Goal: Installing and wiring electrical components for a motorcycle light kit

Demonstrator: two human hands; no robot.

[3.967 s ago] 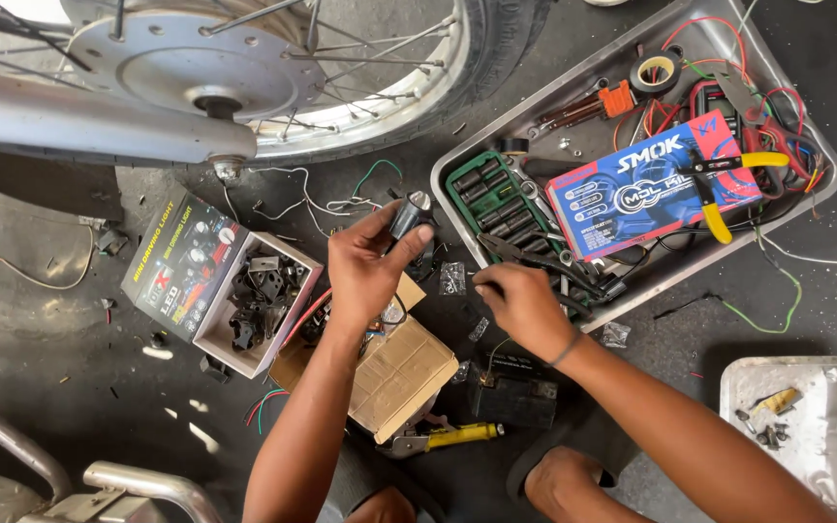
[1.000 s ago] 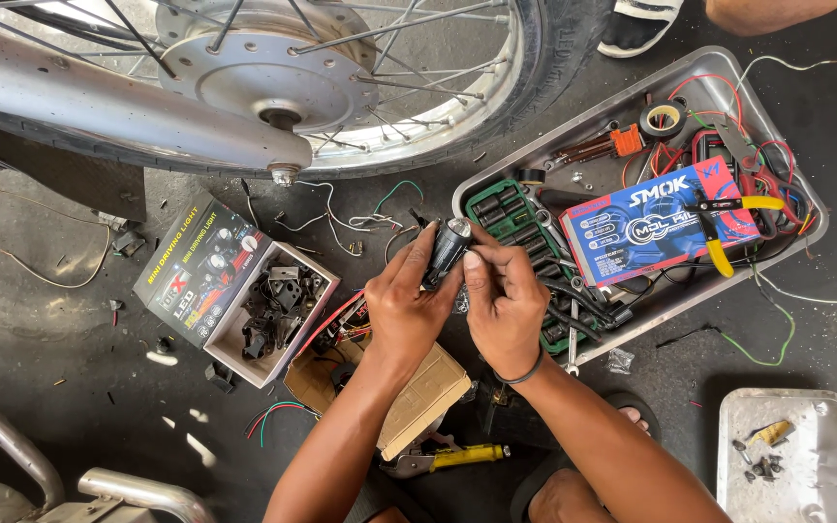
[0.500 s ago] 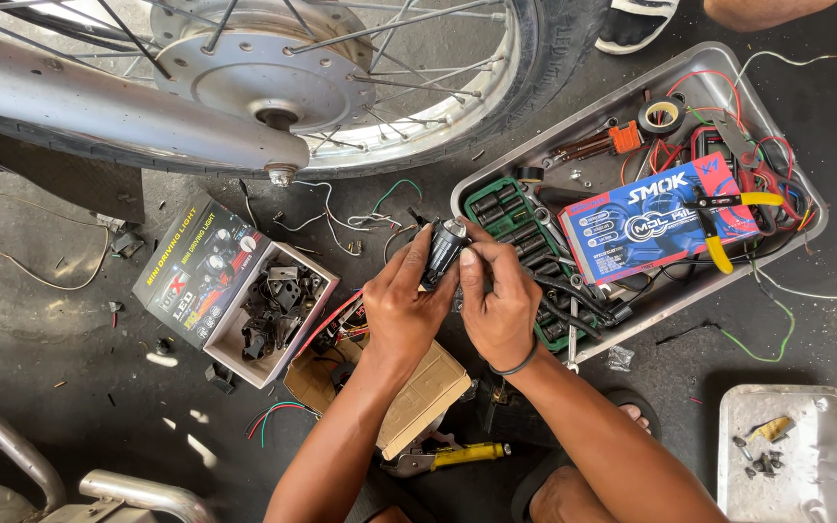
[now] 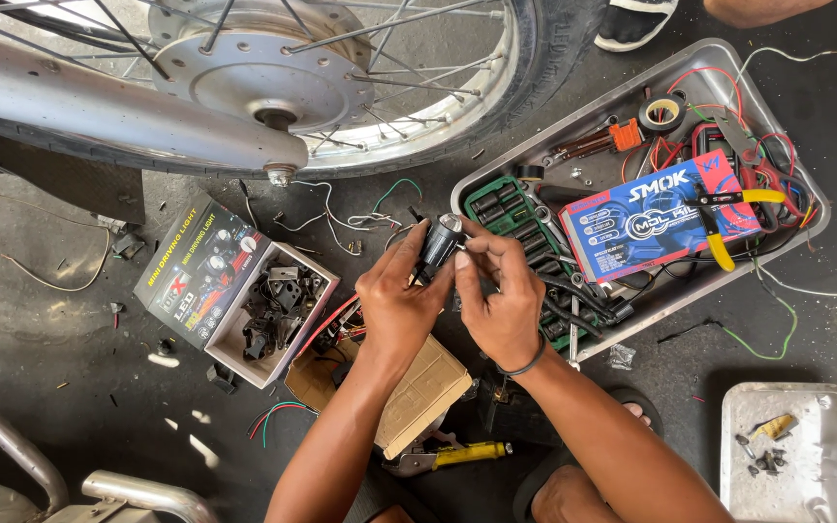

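A spoked metal wheel (image 4: pixel 273 77) is seen above a dented steel tray (image 4: pixel 535 160) of tools and wires. Between them, a small black cylindrical lamp (image 4: pixel 438 242) is gripped by the curled left hand (image 4: pixel 399 305); its glassy end is pinched by right hand (image 4: pixel 501 300) fingertips.
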